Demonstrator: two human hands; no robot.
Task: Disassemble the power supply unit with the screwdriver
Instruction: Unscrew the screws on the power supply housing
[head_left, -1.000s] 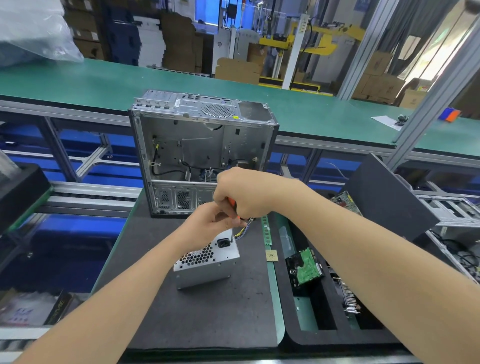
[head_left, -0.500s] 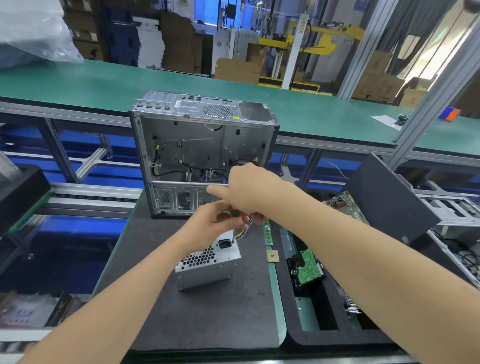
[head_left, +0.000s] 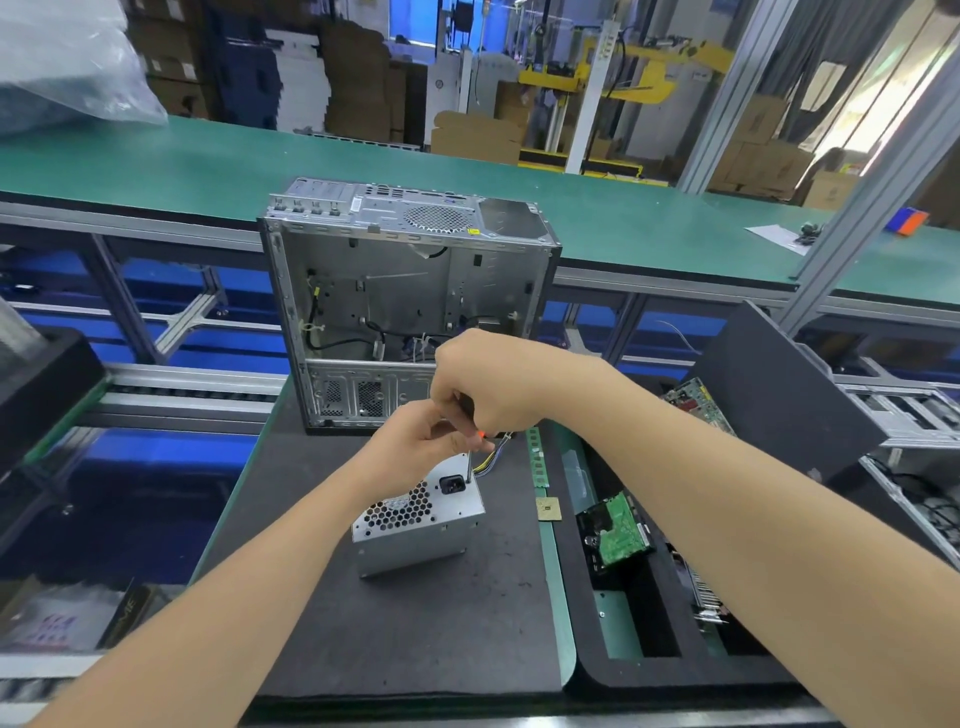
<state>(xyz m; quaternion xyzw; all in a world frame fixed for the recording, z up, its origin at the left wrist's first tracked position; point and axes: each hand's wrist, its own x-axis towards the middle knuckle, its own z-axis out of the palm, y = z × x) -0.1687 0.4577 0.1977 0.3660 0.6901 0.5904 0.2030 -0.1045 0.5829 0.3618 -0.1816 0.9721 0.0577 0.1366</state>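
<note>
- An open computer case (head_left: 410, 312) stands upright just beyond both hands.
- The power supply unit (head_left: 415, 525) lies tilted on the black mat (head_left: 415, 623), directly below the hands.
- The right hand (head_left: 488, 387) curls tight round the handle of the screwdriver (head_left: 469, 465).
- The left hand (head_left: 415, 447) pinches it just beneath the right.
- The screwdriver stands upright, its tip on the unit beside the socket (head_left: 451, 484).

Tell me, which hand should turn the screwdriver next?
Right, probably. The right hand grips the screwdriver handle from above, its tip down on the PSU by the socket. The left hand only pinches it lower down, steadying.
</note>
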